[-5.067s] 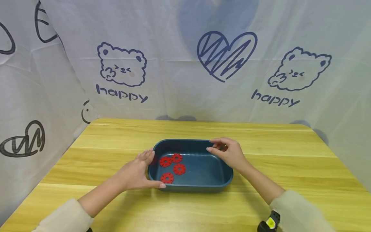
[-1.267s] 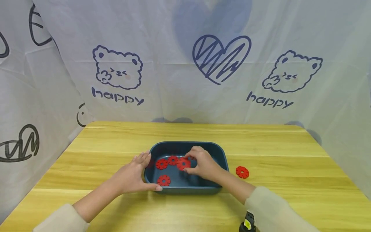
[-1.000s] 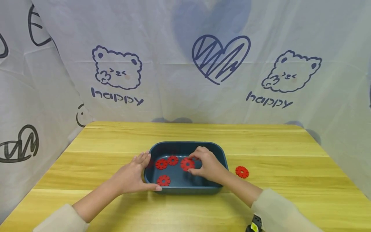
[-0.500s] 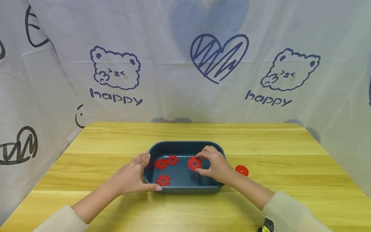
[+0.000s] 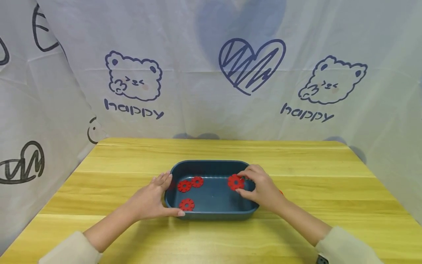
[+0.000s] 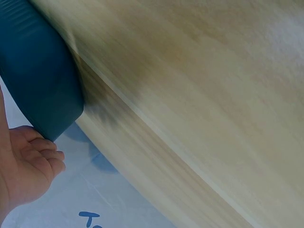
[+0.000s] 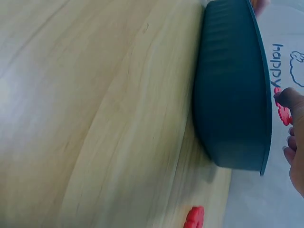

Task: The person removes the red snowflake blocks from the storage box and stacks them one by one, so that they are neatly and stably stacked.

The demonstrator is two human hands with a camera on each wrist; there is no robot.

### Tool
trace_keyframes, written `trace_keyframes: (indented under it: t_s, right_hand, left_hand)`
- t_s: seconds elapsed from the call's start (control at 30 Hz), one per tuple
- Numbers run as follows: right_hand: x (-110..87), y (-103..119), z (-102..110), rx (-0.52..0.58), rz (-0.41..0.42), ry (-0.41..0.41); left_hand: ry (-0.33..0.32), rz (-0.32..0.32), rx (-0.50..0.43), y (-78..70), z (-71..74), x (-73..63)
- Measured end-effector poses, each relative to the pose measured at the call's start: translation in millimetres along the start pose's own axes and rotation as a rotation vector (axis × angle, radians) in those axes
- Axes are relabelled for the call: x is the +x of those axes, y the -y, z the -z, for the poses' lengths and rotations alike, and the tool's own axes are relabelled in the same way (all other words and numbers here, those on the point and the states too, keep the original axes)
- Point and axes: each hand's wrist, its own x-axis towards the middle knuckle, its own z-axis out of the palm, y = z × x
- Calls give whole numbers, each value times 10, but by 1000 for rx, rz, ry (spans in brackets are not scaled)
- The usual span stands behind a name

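Observation:
My left hand (image 5: 153, 200) grips the left end of the dark blue plastic bin (image 5: 214, 216), its thumb on the near rim and fingers at the far left corner. Curled fingertips meet the rim in the left wrist view. Between thumb and index finger, my right hand (image 5: 265, 190) pinches a red notched interlocking disc (image 5: 231, 182) over the bin's right part. Inside the bin, two red discs (image 5: 180, 186) lie together at the back left. Another red disc (image 5: 182, 205) lies by the near left wall, close to my left thumb.
One more red disc (image 7: 194, 218) lies on the wooden table (image 5: 115, 176) right of the bin, mostly hidden behind my right wrist in the head view. A white cloth (image 5: 191, 99) with drawn bears and a heart hangs behind the table.
My right hand has carried the pinched disc rightward from the bin's middle. The disc on the table appeared there since the oldest frame. My left hand keeps its hold on the bin.

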Motion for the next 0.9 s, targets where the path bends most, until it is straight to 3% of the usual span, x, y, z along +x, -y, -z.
trace_keyframes:
  t_s: [0.23,0.9]
  right_hand:
    - [-99,-98,101,-39,15,-64]
    - [-415,-376,402,-79,-61,-151]
  left_hand:
    - [6,1,3,5,5,0]
    - [3,4,-1,13,1,-1]
